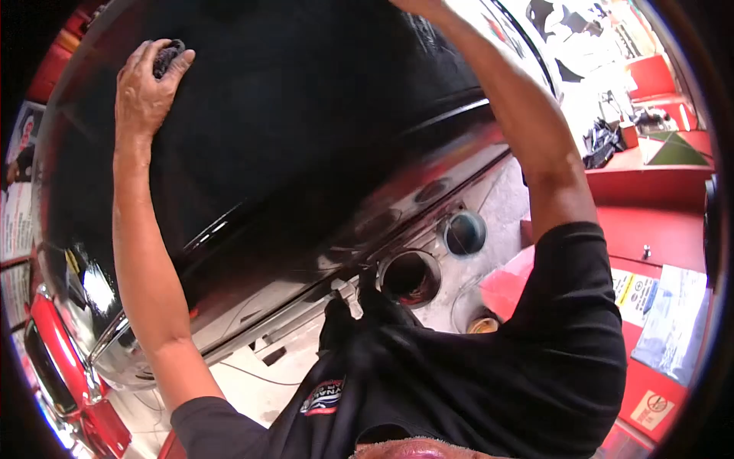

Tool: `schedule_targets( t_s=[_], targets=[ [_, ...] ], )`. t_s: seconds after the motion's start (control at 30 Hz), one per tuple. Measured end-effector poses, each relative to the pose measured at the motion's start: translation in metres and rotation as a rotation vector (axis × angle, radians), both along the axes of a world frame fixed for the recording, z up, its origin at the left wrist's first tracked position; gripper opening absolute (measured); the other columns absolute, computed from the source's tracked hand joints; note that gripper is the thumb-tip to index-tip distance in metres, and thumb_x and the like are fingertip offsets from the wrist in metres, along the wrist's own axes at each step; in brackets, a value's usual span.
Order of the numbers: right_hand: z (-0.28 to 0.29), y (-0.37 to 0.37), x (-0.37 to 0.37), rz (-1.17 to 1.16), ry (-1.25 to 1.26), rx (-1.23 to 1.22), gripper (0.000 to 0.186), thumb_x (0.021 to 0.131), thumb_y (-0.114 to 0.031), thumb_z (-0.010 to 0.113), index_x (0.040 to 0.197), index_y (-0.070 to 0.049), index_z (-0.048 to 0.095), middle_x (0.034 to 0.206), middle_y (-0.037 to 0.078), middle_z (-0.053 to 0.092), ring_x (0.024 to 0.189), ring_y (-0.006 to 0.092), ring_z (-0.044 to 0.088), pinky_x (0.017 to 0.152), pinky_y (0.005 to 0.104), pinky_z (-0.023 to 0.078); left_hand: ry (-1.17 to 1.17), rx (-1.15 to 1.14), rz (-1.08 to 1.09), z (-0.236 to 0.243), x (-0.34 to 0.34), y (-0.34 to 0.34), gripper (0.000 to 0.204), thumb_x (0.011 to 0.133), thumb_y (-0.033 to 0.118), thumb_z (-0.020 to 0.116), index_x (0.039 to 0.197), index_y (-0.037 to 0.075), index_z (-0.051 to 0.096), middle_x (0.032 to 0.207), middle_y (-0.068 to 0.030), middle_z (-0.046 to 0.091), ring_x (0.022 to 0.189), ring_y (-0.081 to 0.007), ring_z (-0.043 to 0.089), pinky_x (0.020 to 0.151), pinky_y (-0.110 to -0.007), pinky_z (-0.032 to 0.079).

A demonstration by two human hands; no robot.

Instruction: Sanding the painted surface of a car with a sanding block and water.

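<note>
The fingers [177,60] of the left hand [145,92] are curled together over a small dark wad of cloth or sponge [168,55], and they press it flat against the glossy black painted car body panel [306,138], near the upper left part of it. The thumb lies along the side of the wad. The left forearm goes up straight from the lower edge to this place.

The right arm [527,130] reaches high to the top edge of the view, and the right hand is cut off there; I cannot tell if its fingers are open or closed, or what they touch.

Around the panel I see a chrome trim strip [115,344] at the lower left, a red part of the vehicle [61,382] beside it, and the pale concrete floor [260,382] below. On the floor stand a round open can [410,277] and a blue-green lid or tin [465,232] near it. The person wears a black short-sleeved shirt [497,382].

What may go wrong, in my judgement: the wad is small and only the fingertips hold it, so it may slip out and a nail may touch the paint. Also grit in the wad may scratch the shiny surface.
</note>
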State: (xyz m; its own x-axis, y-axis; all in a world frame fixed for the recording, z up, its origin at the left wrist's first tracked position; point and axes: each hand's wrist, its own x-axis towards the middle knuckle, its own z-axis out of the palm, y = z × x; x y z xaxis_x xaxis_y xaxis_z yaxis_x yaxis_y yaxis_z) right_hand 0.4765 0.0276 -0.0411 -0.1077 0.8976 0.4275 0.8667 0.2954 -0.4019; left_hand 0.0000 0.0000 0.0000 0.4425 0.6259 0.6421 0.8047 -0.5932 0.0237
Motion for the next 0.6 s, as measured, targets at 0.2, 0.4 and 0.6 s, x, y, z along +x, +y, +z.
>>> schedule_targets(
  t_s=[0.2, 0.4, 0.6],
  targets=[
    [0.032, -0.219, -0.001, 0.097, -0.343, 0.169, 0.039, 0.104, -0.030, 0.067, 0.142, -0.022, 0.071, 0.136, 0.014, 0.069, 0.120, 0.0368, 0.066, 0.106, 0.0476, 0.052, -0.052, -0.061, 0.038, -0.001, 0.029, -0.004, 0.059, 0.098, 0.058, 0.070, 0.122, 0.005, 0.072, 0.126, -0.0188, 0.071, 0.122, -0.0391, 0.065, 0.108, -0.050, 0.048],
    [0.067, -0.087, -0.033, -0.084, -0.037, -0.284, 0.021, 0.098, -0.016, 0.065, 0.101, 0.003, 0.070, 0.095, 0.027, 0.071, 0.093, 0.0420, 0.070, 0.085, 0.0532, 0.052, 0.008, -0.085, 0.107, -0.006, 0.004, -0.016, 0.060, 0.099, 0.059, 0.069, 0.128, 0.007, 0.071, 0.141, -0.0222, 0.066, 0.137, -0.0393, 0.057, 0.116, -0.049, 0.043],
    [-0.023, -0.020, 0.020, 0.007, -0.088, 0.190, 0.026, 0.101, -0.023, 0.065, 0.120, -0.008, 0.071, 0.114, 0.023, 0.070, 0.107, 0.0416, 0.067, 0.094, 0.0508, 0.052, -0.025, -0.123, 0.068, -0.008, 0.014, -0.007, 0.064, 0.099, 0.063, 0.067, 0.130, 0.008, 0.071, 0.141, -0.0224, 0.066, 0.139, -0.0395, 0.057, 0.118, -0.050, 0.042]
  ],
)
